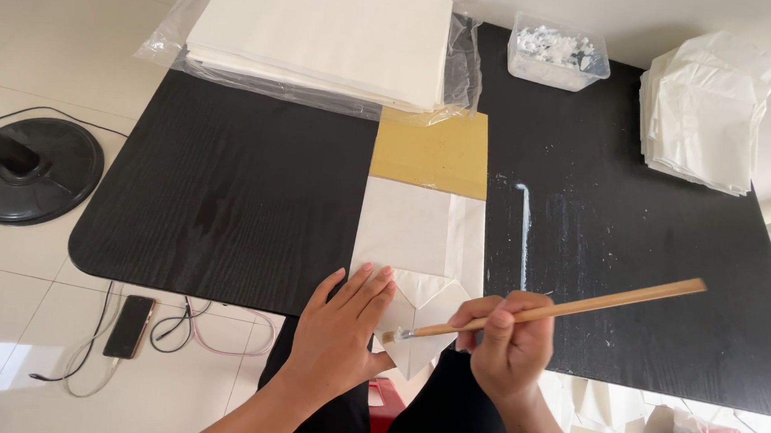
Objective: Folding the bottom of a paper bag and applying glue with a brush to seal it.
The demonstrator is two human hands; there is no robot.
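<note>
The folded paper bag (417, 286) lies flat on the black table (224, 196), its lower folded end hanging just over the table's near edge, towards the person. Its upper end rests on a yellow-brown board (431, 152), which sits just in front of the big stack of white sheets (322, 27) in clear wrap.

The left hand (341, 331) lies palm down on the bag's lower left corner, fingers spread and flat, pinning the paper. The right hand (508, 338) pinches a wooden brush (560, 308) between thumb and curled fingers; the brush tip touches the pointed flap at the bag's lower end, just right of the left hand.

The paper looks thin, light and limp, so it probably slides easily on the smooth table and creases at a careless touch. Wet glue likely makes the flap softer and tacky. The best hold seems to be a flat press on a dry part away from the flap, as the left hand does, or a light pinch at a dry folded edge.

Farther back on the table stand a clear tub (558, 52) and a pile of finished bags (705, 108).
</note>
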